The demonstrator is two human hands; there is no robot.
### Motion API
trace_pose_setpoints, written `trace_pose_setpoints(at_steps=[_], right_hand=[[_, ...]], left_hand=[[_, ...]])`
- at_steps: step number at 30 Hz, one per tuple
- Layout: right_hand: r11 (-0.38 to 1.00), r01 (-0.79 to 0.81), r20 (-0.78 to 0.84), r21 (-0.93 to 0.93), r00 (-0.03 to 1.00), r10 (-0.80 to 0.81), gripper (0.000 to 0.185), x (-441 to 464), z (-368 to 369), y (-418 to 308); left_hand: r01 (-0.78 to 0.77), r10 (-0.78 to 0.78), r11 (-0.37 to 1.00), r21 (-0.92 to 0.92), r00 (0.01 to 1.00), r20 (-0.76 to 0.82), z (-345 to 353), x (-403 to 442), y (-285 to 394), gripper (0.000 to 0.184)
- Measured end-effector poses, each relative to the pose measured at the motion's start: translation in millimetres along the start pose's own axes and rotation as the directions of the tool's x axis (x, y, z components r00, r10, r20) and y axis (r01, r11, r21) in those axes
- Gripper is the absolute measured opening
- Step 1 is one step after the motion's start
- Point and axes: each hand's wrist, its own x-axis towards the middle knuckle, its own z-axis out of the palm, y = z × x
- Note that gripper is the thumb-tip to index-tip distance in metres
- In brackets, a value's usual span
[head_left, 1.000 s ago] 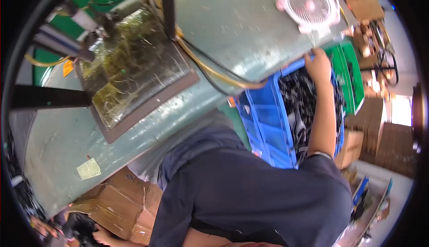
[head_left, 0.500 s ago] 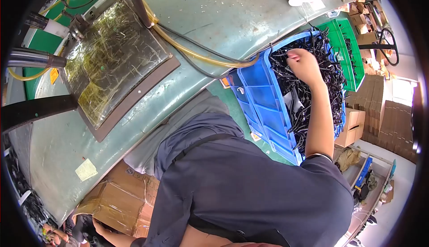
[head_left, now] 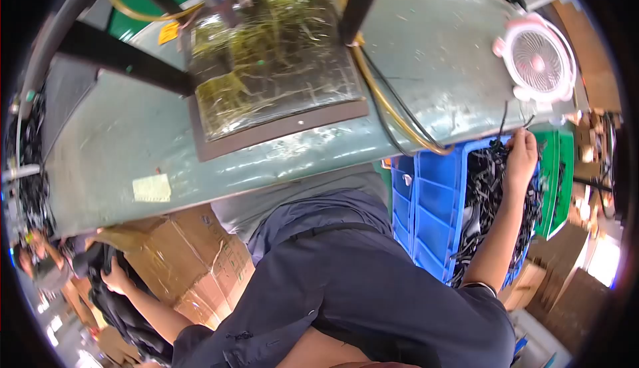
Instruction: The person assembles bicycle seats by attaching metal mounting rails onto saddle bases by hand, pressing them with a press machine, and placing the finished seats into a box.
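Note:
My right hand (head_left: 524, 149) is at the far end of a blue crate (head_left: 439, 191), its fingers pinched on thin black strips whose ends stick up past the fingertips. More black strips (head_left: 484, 185) fill the crate beneath my forearm. At the lower left, my left hand (head_left: 117, 277) is closed on a dark black bundle (head_left: 100, 265) beside an open cardboard box (head_left: 176, 255). What kind of pieces the bundle is made of cannot be made out.
A press-like machine with a film-covered plate (head_left: 279, 68) stands on the green worktable (head_left: 266, 165). Yellow and black hoses (head_left: 393, 111) run over the table edge. A pink-white fan (head_left: 538, 61) sits at the right, a green crate (head_left: 558, 188) beyond the blue one.
My view has swung toward the left. My right hand has moved from over the strips to the crate's far end, with strips now showing in it. My left hand and the black bundle show more fully.

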Motion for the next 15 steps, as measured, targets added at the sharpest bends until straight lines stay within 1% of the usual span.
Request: trace_pose_setpoints(at_steps=[1,3,4,5,6,7,8,9,11,12,13,15], right_hand=[[0.980,-0.008,0.089,0.200,0.996,-0.010,0.028,7.7,17.4,-21.0],[0.998,0.062,0.290,-0.029,0.956,-0.051,0.028,18.3,51.4,-60.8],[0.993,0.112,0.421,-0.047,0.903,-0.082,0.027,22.8,70.9,-75.0],[0.993,0.115,0.498,-0.023,0.863,-0.088,0.027,28.4,92.8,-77.4],[0.995,0.100,0.560,0.007,0.824,-0.087,0.027,32.9,112.5,-76.7],[0.996,0.082,0.622,0.031,0.779,-0.083,0.026,37.9,129.8,-75.4],[0.998,0.068,0.665,-0.011,0.746,-0.044,0.028,42.3,141.1,-74.8],[0.995,0.077,0.617,-0.057,0.787,-0.025,0.030,42.0,148.0,-76.3],[0.984,0.089,0.508,-0.154,0.861,0.002,0.036,39.2,151.3,-77.6],[0.904,0.175,0.474,-0.391,0.880,0.035,0.049,44.5,147.4,-73.2],[0.883,0.244,0.442,-0.400,0.896,-0.048,0.053,38.4,146.4,-69.9],[0.825,0.373,0.374,-0.424,0.902,-0.216,0.062,25.0,145.0,-56.6]], left_hand=[[-0.043,0.043,0.999,0.004,0.999,-0.011,3.0,12.7,-9.6,0.090],[-0.134,0.144,0.958,-0.252,0.989,0.021,-3.2,17.7,-24.0,0.081],[-0.155,0.148,0.953,-0.259,0.988,-0.047,-9.6,16.0,-28.0,0.077],[-0.180,0.154,0.948,-0.264,0.981,-0.115,-20.0,13.7,-27.6,0.073],[-0.168,0.140,0.958,-0.234,0.981,-0.132,-48.4,-3.0,-15.9,0.068],[-0.200,0.163,0.962,-0.188,0.967,-0.196,-67.9,-12.6,-12.1,0.065],[-0.211,0.163,0.956,-0.206,0.961,-0.224,-91.6,-26.7,-5.0,0.064],[-0.225,0.167,0.949,-0.223,0.953,-0.252,-115.0,-42.3,3.8,0.063],[-0.353,0.219,0.890,-0.288,0.886,-0.409,-151.1,-73.5,19.2,0.060],[-0.416,0.223,0.775,-0.476,0.884,-0.410,-175.8,-99.7,40.9,0.060],[-0.401,0.234,0.644,-0.651,0.914,-0.332,-185.2,-109.7,48.9,0.062],[-0.280,0.298,0.311,-0.908,0.936,-0.187,-194.1,-122.8,59.3,0.066]])
